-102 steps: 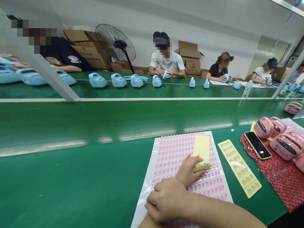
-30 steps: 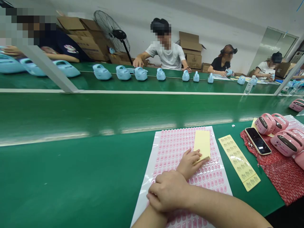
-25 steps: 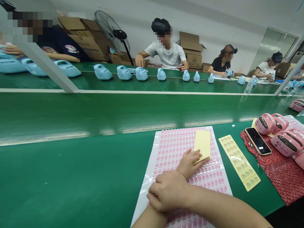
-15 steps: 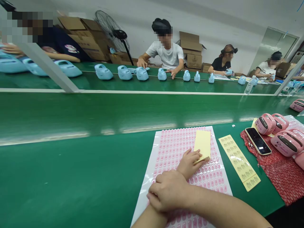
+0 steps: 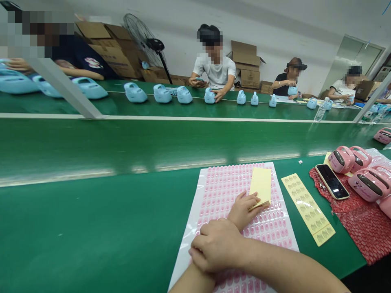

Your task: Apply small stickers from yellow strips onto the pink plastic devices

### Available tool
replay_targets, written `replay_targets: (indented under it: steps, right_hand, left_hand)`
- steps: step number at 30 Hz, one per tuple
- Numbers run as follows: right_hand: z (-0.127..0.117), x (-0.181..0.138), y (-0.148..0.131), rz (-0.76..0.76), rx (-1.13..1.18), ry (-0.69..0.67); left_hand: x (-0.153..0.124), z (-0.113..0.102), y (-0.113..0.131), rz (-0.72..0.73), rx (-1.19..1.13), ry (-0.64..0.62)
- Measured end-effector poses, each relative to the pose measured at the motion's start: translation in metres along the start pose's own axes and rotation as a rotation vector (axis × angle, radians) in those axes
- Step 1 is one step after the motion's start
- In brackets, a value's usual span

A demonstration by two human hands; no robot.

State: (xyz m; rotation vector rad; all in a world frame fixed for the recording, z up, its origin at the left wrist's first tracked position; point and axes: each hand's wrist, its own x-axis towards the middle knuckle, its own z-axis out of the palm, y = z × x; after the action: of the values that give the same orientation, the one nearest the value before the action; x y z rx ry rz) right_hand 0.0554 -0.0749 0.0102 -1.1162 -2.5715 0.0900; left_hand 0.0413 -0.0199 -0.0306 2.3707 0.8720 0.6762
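Note:
A clear sheet of small pink stickers (image 5: 226, 191) lies on the green bench in front of me. A plain yellow strip of backing paper (image 5: 260, 185) rests on top of it. My left hand (image 5: 243, 210) reaches across the sheet, fingers closed on the near end of that strip. My right hand (image 5: 215, 247) is curled over my left wrist, and its forearm comes in from the lower right.
A yellow label sheet (image 5: 307, 207) lies right of the stickers. Further right are a phone (image 5: 331, 181) and pink devices (image 5: 365, 181) on red bubble wrap (image 5: 363, 232). The green conveyor belt (image 5: 152, 142) runs past. Several people across it handle blue devices (image 5: 161, 93).
The curled near end of the yellow strip, raised 3.4 s ago, now lies flat. My hands have stayed still over the last second. The person opposite has moved both hands.

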Motion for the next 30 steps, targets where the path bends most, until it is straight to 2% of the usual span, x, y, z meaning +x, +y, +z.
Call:
replay_targets:
  steps: [19, 30]
  right_hand:
    - [0.0004, 0.0003, 0.0002, -0.007, 0.008, -0.010]
    - [-0.0015, 0.0003, 0.0000, -0.007, 0.005, -0.033]
  left_hand:
    - [-0.0007, 0.0018, -0.0035, -0.008, -0.022, 0.012]
    - [0.0002, -0.0007, 0.0022, -0.041, -0.002, -0.031]
